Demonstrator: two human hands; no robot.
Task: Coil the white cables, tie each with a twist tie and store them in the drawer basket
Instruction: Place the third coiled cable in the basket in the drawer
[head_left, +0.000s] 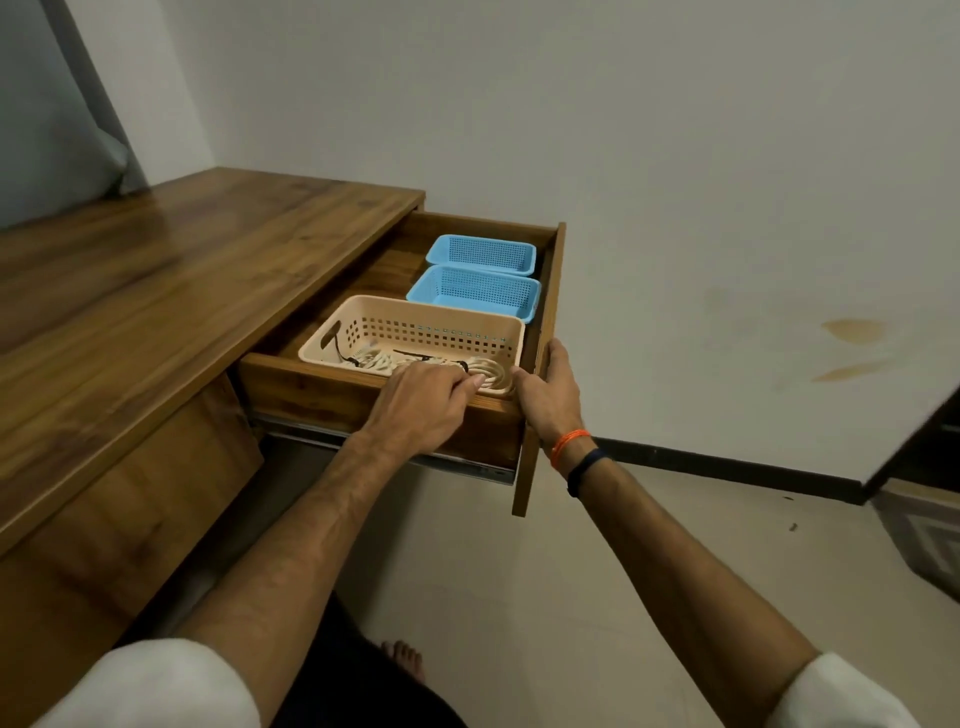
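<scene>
A beige perforated basket (447, 325) sits at the near end of the open wooden drawer (551, 291). Inside it lie coiled white cables (375, 360), tied with dark twist ties. My left hand (426, 402) reaches over the drawer's side wall into the basket, its fingers curled on a white coil (496, 375) at the basket's near right corner. My right hand (550, 395) grips the drawer's front panel, with the fingers over its top edge and the thumb on the inside.
Two light blue baskets (480, 254) (475, 290) stand behind the beige one in the drawer. The wooden desk top (156, 291) stretches to the left. A white wall rises behind, and tiled floor lies below with a bare foot (405, 657).
</scene>
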